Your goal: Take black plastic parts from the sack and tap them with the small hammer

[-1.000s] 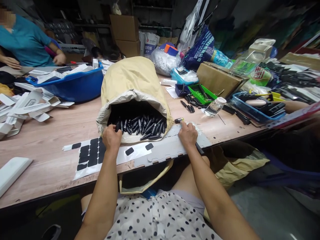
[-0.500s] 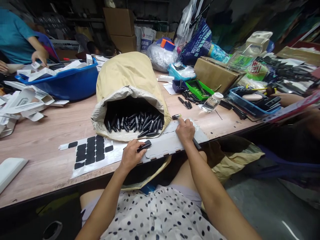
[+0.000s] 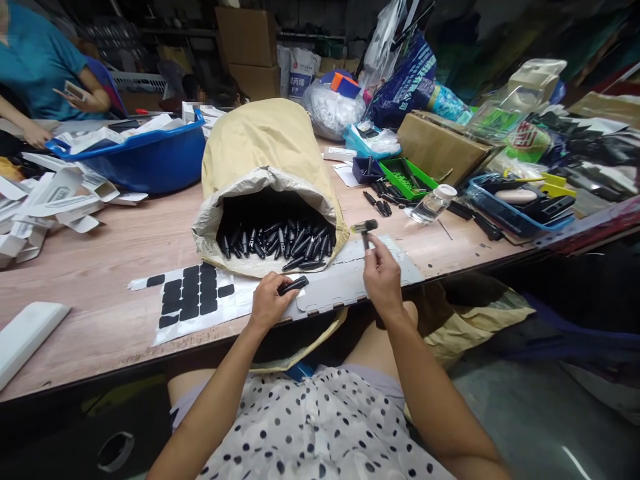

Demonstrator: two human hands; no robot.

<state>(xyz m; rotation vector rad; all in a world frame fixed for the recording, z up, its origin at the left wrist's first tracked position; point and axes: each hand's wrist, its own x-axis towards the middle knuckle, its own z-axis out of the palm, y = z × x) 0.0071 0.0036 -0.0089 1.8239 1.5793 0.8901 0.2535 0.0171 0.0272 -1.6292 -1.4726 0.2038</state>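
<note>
Wood-grain tabletop [image 3: 115, 267] ends just below center; by that edge the left hand [image 3: 269, 301] pinches a black piece [image 3: 296, 285], an open gap separating the right hand [image 3: 384, 280], clenched around a hammer [image 3: 369, 226].

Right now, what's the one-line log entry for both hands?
left hand: holding black piece | right hand: holding hammer, head up | sack: on table, mouth toward person, black parts inside

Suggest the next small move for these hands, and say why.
Probably bring the hammer across to the black piece: the right hand holds the hammer well to one side, while the left hand already grips the piece near the table edge.
</note>
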